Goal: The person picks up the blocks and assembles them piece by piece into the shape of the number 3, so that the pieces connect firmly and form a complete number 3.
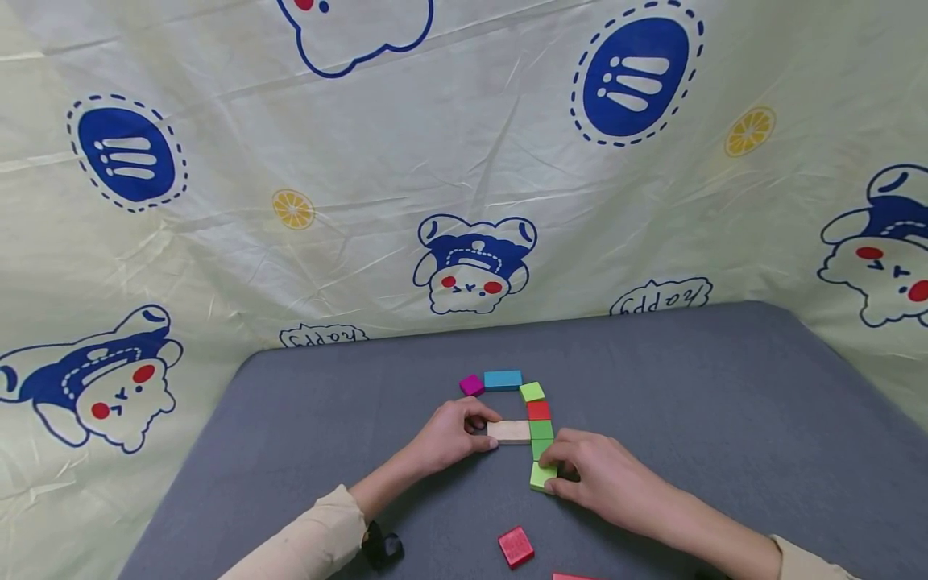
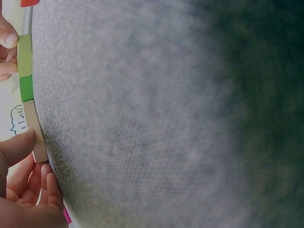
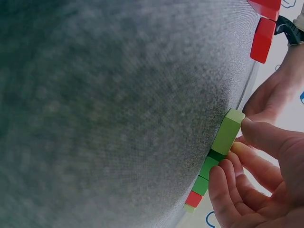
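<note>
In the head view my left hand pinches the left end of a plain wooden block, thumb in front and fingers behind. That block's right end meets a column of small blocks. My right hand holds a light green block at the near end of the column between thumb and fingers. Beyond it come two green blocks, a red block and another light green block. At the far end lie a blue block and a magenta block. The right wrist view shows the held light green block closely.
A loose red block lies nearer on the grey table, with part of a longer red block at the bottom edge. A patterned cloth hangs behind the table. A black wrist device sits by the left sleeve.
</note>
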`<state>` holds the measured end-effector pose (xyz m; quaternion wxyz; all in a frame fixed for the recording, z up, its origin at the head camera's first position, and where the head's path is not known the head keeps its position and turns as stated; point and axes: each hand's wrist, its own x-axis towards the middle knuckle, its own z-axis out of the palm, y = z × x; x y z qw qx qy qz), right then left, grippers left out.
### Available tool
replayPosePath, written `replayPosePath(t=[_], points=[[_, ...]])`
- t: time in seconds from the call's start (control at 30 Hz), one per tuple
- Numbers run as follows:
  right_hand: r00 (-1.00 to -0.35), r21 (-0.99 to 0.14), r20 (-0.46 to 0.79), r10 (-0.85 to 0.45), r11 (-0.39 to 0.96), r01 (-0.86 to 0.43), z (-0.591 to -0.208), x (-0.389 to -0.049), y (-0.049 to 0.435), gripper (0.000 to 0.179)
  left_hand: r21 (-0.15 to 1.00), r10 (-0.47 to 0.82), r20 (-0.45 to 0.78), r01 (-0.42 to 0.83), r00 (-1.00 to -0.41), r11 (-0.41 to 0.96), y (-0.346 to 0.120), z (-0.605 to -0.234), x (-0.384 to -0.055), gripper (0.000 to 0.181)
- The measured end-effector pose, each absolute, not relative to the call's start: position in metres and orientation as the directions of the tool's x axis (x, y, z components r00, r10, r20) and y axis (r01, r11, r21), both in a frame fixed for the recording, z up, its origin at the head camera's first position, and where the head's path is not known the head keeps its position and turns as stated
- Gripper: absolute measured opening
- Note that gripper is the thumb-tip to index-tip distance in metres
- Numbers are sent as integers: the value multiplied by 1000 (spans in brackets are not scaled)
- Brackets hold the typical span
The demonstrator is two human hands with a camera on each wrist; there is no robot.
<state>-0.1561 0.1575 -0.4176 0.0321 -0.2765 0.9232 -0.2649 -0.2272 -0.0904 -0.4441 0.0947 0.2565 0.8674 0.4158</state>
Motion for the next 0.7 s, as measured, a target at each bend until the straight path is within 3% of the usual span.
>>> replayPosePath(t=[0.7], points=[[-877, -427, 108, -469, 774, -467, -405, -186, 158, 23, 769, 517, 35, 354, -855, 533, -90, -443, -227, 26]])
